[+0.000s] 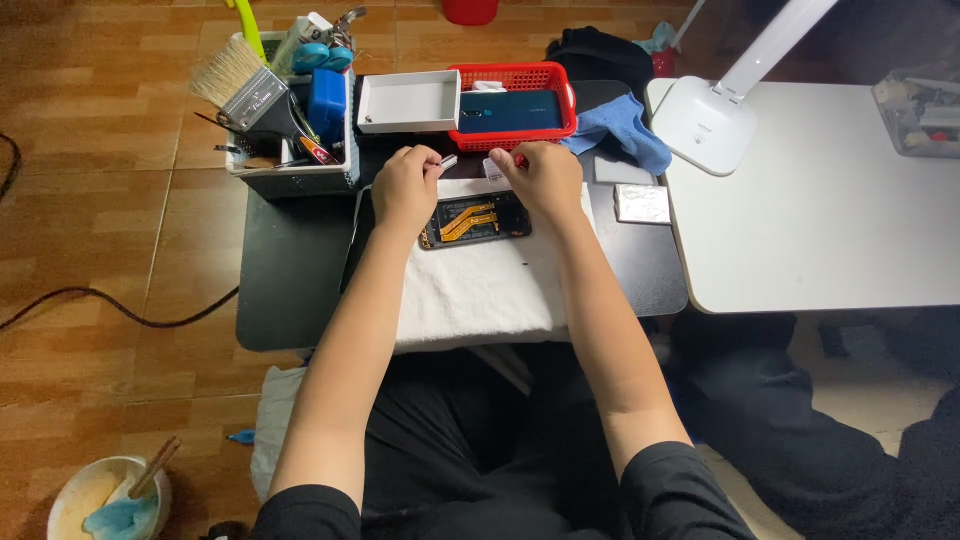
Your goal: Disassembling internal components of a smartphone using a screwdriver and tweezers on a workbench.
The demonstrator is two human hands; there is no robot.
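Opened smartphone (476,220), back cover off and orange flex cables showing, lies on a white towel (470,285) spread over the small black table (290,270), directly at 12 o'clock from the person's lap. The left hand (405,190) rests on the phone's left end, fingers curled around a small silvery tool or part (447,162) that pokes out toward 1 o'clock; it is too small to tell which. The right hand (542,178) sits on the phone's right end at the upper corner, fingers bent down onto it, with a small white piece (494,170) just beside the fingertips; whether it pinches anything cannot be told.

Judging by this, the step in hand is work on the phone's upper edge, with both hands steadying the body. The next move seems to call for fine fingertip control and a steady phone, since the flex cables lie exposed just below the hands.

At 12 o'clock beyond the towel stands a red basket (563,100) holding a dark blue-green phone back (510,110), with a white box (408,102) touching it at 9 o'clock. A tool bin (300,180) with a paintbrush (245,85) is at 10 o'clock, a blue cloth (625,128) at 1 o'clock, and a white lamp base (705,125) on the neighbouring white table (830,220) at 2 o'clock.
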